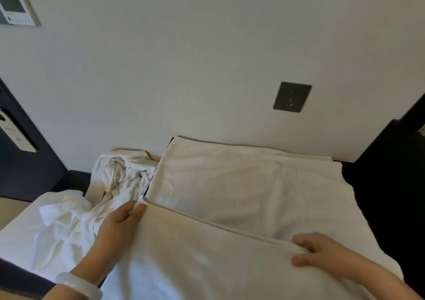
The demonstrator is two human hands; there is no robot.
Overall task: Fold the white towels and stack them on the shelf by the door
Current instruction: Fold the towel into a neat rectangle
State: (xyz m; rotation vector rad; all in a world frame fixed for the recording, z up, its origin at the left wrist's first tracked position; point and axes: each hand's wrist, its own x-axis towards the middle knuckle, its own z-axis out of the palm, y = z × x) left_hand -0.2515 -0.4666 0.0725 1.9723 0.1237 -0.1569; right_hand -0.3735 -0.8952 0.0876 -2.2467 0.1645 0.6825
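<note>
White towel (241, 191), left hand (119, 221), right hand (322, 251)

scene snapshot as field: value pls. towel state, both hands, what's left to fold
towel in work: large flat white cloth towel, near part folded over it, edge running diagonally across
left-hand grip: pinches that edge's left end
right-hand grip: fingers curled on the edge's right end
not yet folded: crumpled white towels, heaped to the left
support: dark flat surface against the wall
wall: grey square socket
left wrist: pale glossy bangle
</note>
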